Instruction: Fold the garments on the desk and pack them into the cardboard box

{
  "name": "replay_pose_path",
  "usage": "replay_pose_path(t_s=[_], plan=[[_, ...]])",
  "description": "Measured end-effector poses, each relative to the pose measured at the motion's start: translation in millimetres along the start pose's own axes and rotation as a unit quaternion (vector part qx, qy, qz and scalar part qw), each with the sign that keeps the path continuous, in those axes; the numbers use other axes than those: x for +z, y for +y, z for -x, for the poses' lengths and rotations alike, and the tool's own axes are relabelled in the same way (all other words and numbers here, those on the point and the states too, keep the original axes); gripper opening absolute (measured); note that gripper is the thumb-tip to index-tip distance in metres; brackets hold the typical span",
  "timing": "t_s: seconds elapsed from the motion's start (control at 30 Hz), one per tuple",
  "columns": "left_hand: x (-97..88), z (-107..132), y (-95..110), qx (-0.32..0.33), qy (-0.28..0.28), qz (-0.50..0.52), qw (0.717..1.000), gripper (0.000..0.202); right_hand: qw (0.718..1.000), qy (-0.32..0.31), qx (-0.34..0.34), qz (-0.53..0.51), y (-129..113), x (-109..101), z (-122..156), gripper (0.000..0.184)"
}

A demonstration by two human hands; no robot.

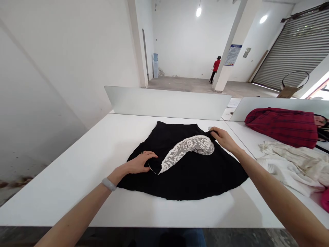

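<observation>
A black flared garment, shaped like a skirt (pixel 190 181), lies spread on the white table (pixel 64 164), its wide curved hem toward me. Across its middle runs a white floral lace strip (pixel 190 144), bowed upward and curling over at its right end. My left hand (pixel 140 162), with a pale bangle at the wrist, pinches black fabric by the strip's left end. At the other end my right hand (pixel 222 137) grips a bunched bit of black fabric, slightly raised. Whether the lace is sewn to the skirt or to a separate black piece, I cannot tell.
A low pale divider (pixel 167 103) stands along the table's back edge. To the right lie a dark red plaid garment (pixel 282 127) and crumpled white cloth (pixel 290 168). Far back, a person in red (pixel 216 67) stands near a pillar (pixel 232 44).
</observation>
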State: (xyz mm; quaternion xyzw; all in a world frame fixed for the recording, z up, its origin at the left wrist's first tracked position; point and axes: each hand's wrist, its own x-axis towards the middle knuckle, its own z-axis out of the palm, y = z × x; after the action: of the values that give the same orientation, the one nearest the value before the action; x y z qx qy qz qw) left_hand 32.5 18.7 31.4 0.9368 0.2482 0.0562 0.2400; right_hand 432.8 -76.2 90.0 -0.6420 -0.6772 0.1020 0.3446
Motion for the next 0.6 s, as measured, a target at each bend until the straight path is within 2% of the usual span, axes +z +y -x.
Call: replay_pose_path(t_s=[0.2, 0.3, 0.4, 0.5, 0.57, 0.6], plan=[[10.9, -9, -10, -0.026, 0.066, -0.001, 0.997, 0.031, 0.999, 0.005, -0.029, 0.014, -36, -4, -26, 0.025], [-0.3, -16, -12, -0.055, 0.113, 0.047, 0.991, 0.031, 0.999, 0.017, -0.027, 0.029, -45, -12, -32, 0.023], [-37.5, -20, -9, -0.076, 0.204, 0.127, 0.968, 0.034, 1.000, -0.011, -0.017, -0.023, -58, -36, -39, 0.022], [-86.8, -21, 2, -0.072, 0.308, 0.218, 0.923, 0.045, 0.988, -0.034, 0.002, -0.150, -72, -66, -44, 0.026], [-112.6, -19, 11, -0.083, 0.341, 0.267, 0.897, 0.051, 0.976, -0.009, 0.031, -0.217, -78, -79, -44, 0.028], [-120.9, -16, 15, -0.098, 0.341, 0.274, 0.894, 0.052, 0.971, -0.006, 0.058, -0.230, -80, -82, -42, 0.028]])
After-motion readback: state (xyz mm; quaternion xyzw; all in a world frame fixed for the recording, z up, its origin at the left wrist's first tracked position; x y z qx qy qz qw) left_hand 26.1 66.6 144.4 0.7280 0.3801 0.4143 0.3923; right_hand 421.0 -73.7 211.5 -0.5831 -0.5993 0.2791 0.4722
